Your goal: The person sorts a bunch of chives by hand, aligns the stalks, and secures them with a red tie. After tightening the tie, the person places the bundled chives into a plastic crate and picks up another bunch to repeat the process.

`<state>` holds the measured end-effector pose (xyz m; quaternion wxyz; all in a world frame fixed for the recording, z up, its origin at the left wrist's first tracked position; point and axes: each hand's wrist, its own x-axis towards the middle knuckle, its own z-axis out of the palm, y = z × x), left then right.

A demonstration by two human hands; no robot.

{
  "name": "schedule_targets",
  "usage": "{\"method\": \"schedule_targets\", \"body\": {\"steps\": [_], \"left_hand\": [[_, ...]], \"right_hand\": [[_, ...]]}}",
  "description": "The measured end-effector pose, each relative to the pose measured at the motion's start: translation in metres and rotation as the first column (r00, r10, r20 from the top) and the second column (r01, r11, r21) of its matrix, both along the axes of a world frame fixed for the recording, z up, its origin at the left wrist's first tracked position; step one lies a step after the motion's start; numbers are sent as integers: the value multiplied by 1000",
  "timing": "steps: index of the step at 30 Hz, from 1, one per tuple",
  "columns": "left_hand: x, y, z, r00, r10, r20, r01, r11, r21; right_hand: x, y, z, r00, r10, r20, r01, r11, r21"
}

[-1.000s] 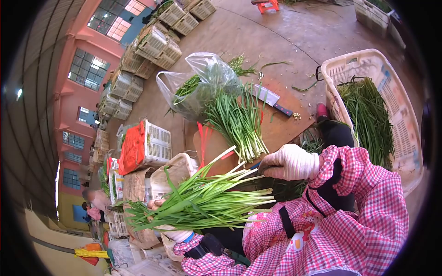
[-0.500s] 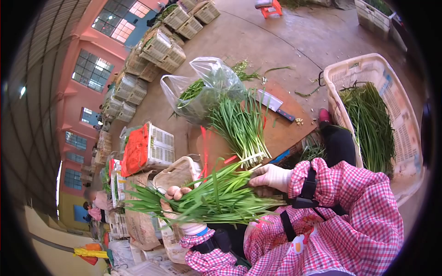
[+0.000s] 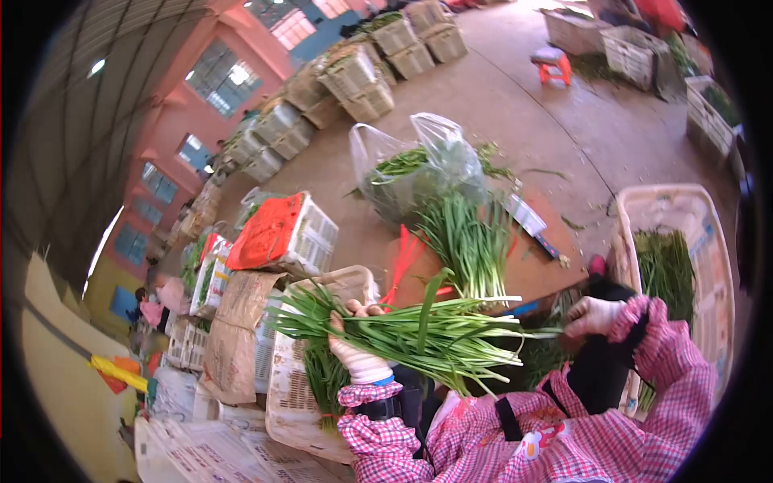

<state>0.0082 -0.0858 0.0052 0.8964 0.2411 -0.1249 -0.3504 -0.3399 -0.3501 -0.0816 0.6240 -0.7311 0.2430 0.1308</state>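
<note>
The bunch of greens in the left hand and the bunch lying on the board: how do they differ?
The held bunch is gripped mid-stalk by the left hand and lies crosswise in the air; the board bunch rests untouched on the brown board, its leaf tips running into a plastic bag. Both have long green leaves and pale stem ends.

Left hand [image 3: 358, 354] palm behind the chive bunch [image 3: 419, 334] — grip unseen.

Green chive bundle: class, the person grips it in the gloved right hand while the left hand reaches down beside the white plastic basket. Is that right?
Not quite. The head view shows the gloved left hand gripping the green chive bundle; it is the right hand that reaches down beside the white plastic basket.
</note>
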Motion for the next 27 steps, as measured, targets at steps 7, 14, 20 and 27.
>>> {"method": "schedule_targets", "body": {"steps": [7,14,20,27], "left_hand": [[-17,-2,20,999,31,41,-27,995,-101],[-56,-29,38,990,116,77,-119,993,26],[-121,-60,50,887,255,385,-356,909,215],[-174,-74,31,616,-109,780,-482,730,484]], "right_hand": [[2,40,71,960,209,-188,-268,471,-841],[94,99,44,729,204,653,306,757,-578],[124,136,59,667,65,742,363,842,-400],[120,157,60,436,-534,724,580,782,228]]}}
